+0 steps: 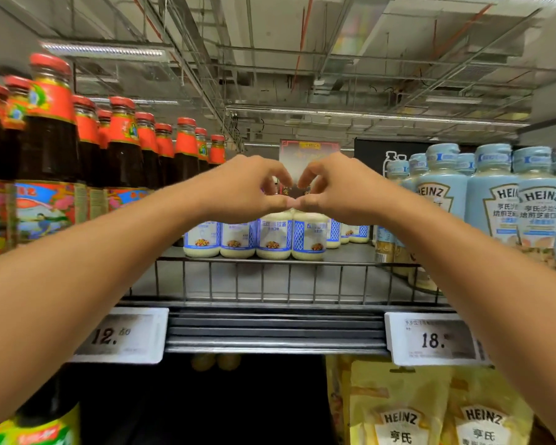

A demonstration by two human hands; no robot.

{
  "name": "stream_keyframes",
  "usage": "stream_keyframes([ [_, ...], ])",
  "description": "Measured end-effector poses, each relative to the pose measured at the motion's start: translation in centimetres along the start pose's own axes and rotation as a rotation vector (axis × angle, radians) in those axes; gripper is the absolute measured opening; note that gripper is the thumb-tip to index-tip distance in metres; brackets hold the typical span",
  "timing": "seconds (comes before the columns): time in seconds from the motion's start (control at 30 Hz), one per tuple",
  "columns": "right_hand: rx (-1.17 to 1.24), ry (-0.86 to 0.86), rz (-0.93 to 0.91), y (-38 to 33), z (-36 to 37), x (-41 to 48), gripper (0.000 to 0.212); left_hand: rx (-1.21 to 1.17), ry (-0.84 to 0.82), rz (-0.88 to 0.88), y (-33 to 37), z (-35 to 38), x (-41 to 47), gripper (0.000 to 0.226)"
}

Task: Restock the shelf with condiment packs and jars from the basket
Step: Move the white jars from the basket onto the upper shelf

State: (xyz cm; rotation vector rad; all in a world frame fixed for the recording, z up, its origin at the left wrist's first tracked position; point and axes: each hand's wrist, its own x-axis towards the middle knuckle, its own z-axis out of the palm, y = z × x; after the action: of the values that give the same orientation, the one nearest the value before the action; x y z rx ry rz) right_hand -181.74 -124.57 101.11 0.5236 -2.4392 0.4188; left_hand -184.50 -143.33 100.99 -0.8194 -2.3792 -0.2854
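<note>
1. The row of white salad-dressing jars (238,239) stands upright, mid-depth on the grey metal shelf (353,255). They are the only task items in view.
2. The left hand (247,191) and right hand (334,187) hover directly above the two frontmost jars of that row, thumbs touching each other and fingers curled. The caps are hidden under the hands, so I cannot tell whether either hand pinches a jar or holds nothing.
3. My judgement: restocking is partway. Bare shelf remains in front of the jars, up to the wire rail (236,282), so more could fit. The basket is out of view, so what is left cannot be counted.
4. Left of the jars stand dark sauce bottles (49,139) with red caps; right of them, pale blue Heinz bottles (491,200).
5. Below the jars, price tags (122,335) hang on the shelf edge, and yellow Heinz pouches (398,409) sit on the tier below, to the right.
6. Above the jars is an open ceiling of pipes, ducts and a strip light (103,49).
</note>
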Motion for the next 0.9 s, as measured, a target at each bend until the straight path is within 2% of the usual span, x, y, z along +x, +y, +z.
stream_keyframes([
  [0.27, 0.311, 0.092, -0.098, -5.1, 2.1, -2.6, 0.024, -0.171, 0.167, -0.027, 0.3, -3.4, -7.9, 0.024],
  [0.53, 0.66, 0.166, -0.353, -14.9, 5.8, -4.0, 0.01, -0.247, 0.346, -0.144, -2.3, -8.6, -19.0, 0.018],
  [0.63, 0.773, 0.139, -0.423, -19.1, 7.7, -4.8, 0.005, -0.3, 0.399, -0.2, -3.3, -10.1, -23.8, 0.018],
  [0.9, 1.049, -0.041, -0.535, -30.5, 13.4, -9.3, 0.01, -0.353, 0.502, -0.431, -5.5, -13.5, -37.6, 0.009],
])
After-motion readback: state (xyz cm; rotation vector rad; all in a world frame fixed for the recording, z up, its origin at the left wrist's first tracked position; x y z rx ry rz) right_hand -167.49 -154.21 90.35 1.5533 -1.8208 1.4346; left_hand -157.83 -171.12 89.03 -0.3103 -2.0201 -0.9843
